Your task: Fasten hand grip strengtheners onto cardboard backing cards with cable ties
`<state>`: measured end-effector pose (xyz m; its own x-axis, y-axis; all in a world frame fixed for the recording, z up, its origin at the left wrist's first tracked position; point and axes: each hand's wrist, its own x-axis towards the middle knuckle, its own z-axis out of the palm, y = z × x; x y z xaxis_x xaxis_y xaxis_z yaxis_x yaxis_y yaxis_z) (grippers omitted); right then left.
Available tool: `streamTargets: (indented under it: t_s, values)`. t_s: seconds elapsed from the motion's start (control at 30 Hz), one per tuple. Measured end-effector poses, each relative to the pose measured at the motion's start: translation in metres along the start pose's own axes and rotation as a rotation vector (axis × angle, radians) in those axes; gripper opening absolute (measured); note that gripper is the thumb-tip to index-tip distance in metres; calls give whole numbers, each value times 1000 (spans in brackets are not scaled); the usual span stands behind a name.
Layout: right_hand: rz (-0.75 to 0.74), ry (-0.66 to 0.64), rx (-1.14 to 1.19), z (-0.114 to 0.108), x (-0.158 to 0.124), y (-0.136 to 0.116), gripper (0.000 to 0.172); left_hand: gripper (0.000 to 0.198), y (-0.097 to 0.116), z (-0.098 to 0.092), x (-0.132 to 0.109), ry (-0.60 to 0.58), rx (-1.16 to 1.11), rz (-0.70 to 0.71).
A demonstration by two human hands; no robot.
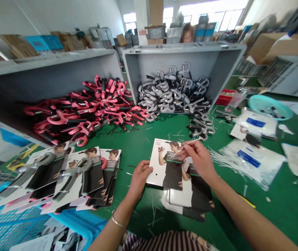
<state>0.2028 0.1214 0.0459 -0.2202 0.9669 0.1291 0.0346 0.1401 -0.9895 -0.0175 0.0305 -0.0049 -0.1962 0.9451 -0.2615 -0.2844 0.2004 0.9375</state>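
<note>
My left hand [140,175] grips the left edge of a printed backing card [156,167], thumb on top. At that card's upper right, my right hand [200,157] pinches a thin white cable tie [193,141]. Under and beside the held card lies a stack of similar cards [179,198] on the green table. To the left, hand grips [77,174] are mounted on cards in overlapping piles, grey ones on top and pink parts showing below. Loose grey hand grips [202,127] lie beyond my right hand.
Pink hand grips [96,108] fill a tipped grey crate [47,69]; grey ones spill from another crate [182,50]. White cable ties [224,158] and plastic bags [253,160] lie right, near a turquoise dish [258,103]. A blue basket [81,223] stands front left. A person [187,33] is behind.
</note>
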Motion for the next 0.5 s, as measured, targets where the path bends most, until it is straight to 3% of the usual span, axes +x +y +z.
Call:
streamTargets:
  t_s: [0.17, 0.37, 0.5]
  values:
    - [-72, -123, -276, 30, 2, 29, 27, 26, -10, -11, -3, 18, 6, -12]
    - [-123, -187, -403, 24, -3, 47, 27, 27, -21, -10, 16, 3, -262, -93]
    - [-130, -163, -429, 23, -5, 47, 30, 37, -25, -5, 30, -66, -273, -159]
